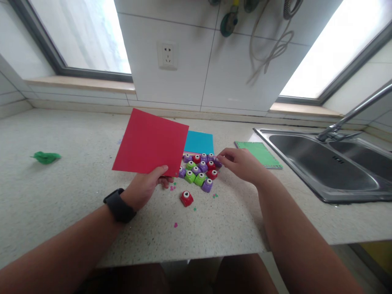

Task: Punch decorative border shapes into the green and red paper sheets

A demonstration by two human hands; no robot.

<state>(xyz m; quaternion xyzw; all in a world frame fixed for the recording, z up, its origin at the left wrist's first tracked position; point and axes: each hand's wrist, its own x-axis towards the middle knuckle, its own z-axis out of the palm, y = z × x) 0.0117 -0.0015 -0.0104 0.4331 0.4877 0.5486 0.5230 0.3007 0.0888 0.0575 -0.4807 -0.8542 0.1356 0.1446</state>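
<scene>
My left hand grips a square sheet of red paper by its lower edge, thumb on top, and holds it tilted above the counter. At the far right end of a cluster of small craft punches, my right hand has its thumb and fingertips closed on a purple craft punch. The cluster is purple, red and green; one green craft punch sits near its front. Apart from the group, a red craft punch with a dark shape on its white button lies nearer to me. The red paper hides the cluster's left side.
Behind the punches lies blue paper. Green paper lies beside the steel sink on the right. A crumpled green piece rests far left. Tiny paper cut-outs are scattered on the speckled counter.
</scene>
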